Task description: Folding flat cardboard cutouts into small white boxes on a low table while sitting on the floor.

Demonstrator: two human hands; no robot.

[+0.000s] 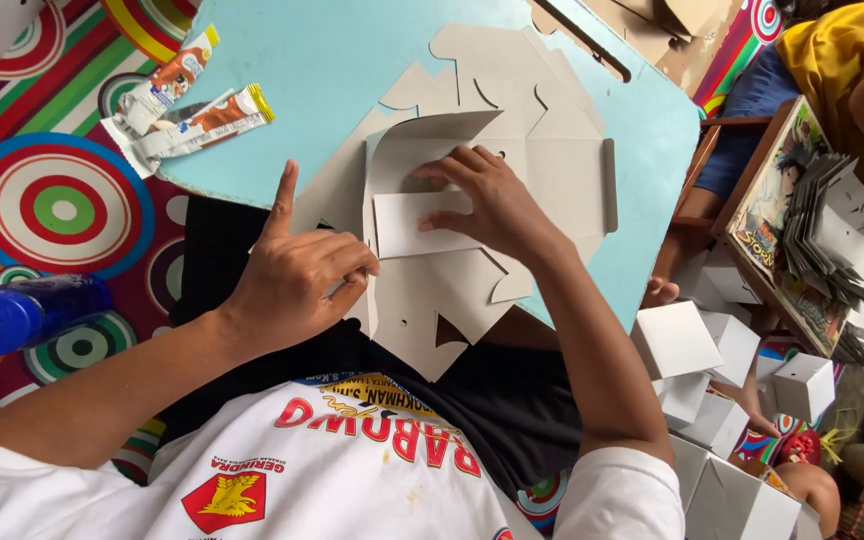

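Observation:
A flat grey die-cut cardboard box blank (552,165) lies on a light blue board (332,60) over my lap. My right hand (487,205) presses a folded white flap (407,225) down onto the blank with its fingertips. My left hand (297,270) rests on the blank's left edge, thumb pointing up, fingers curled over the edge of a panel. More flat blanks (492,60) lie stacked underneath, further up the board.
Two squeezed glue tubes (187,105) lie at the board's left corner. A blue bottle (22,315) lies on the colourful circle-patterned mat at left. Several folded white boxes (697,350) sit at right. Another person in yellow (842,50) sits by a stack of grey blanks (822,230).

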